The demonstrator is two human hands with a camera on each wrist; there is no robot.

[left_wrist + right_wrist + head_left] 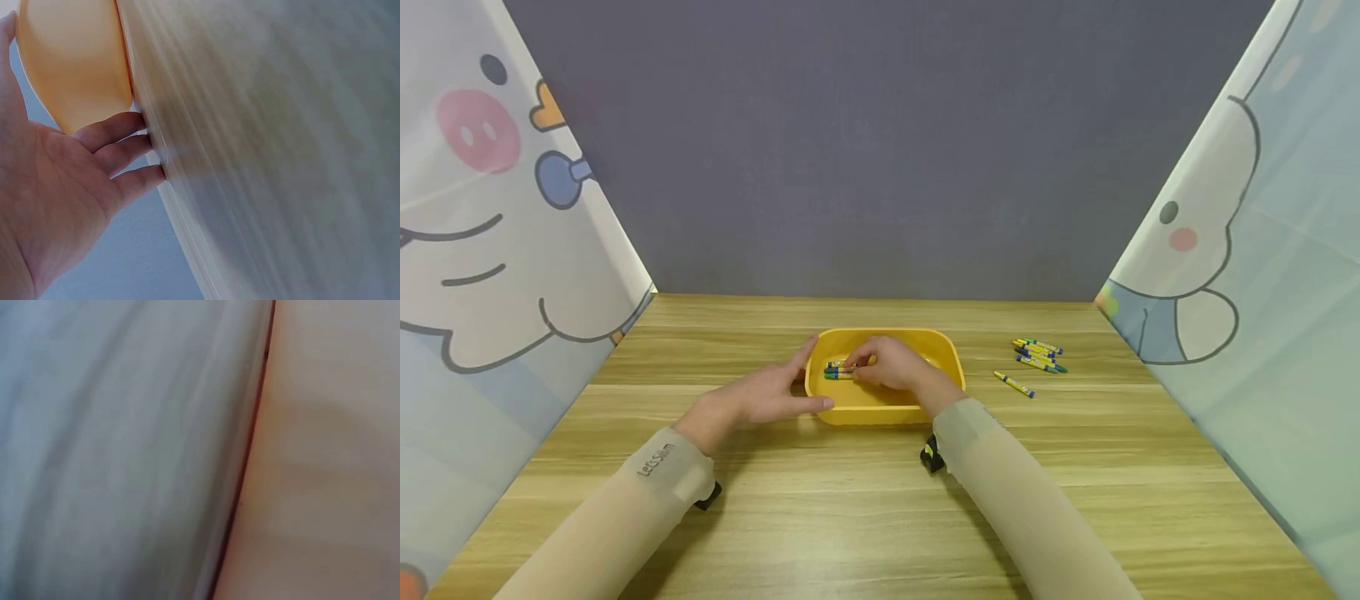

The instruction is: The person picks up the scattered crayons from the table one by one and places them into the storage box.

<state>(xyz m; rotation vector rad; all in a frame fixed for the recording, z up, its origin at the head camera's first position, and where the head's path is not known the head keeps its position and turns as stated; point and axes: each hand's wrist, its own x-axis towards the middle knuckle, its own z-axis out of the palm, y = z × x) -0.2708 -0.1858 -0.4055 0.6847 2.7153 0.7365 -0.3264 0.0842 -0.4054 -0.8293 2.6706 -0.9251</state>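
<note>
A yellow rectangular bin (880, 415) sits on the table, and a few crayons (839, 376) lie side by side at its left end. My left hand (771, 393) rests against that end with spread fingers, its thumb by the front rim. In the left wrist view the left hand (75, 181) has its lower fingertips touching the tabletop beside the bin wall (75, 56). Reaching into the bin, my right hand (891, 364) pinches a crayon at the row with bent fingers, which partly cover it. The right wrist view shows only the bin's outer wall (319, 456) and tabletop.
Several more crayons (1037, 354) lie in a loose pile right of the bin. One single crayon (1014, 384) lies nearer than the pile. A dark panel (880, 150) stands behind the wooden table (820, 508), with printed cloths (1195, 250) at both sides.
</note>
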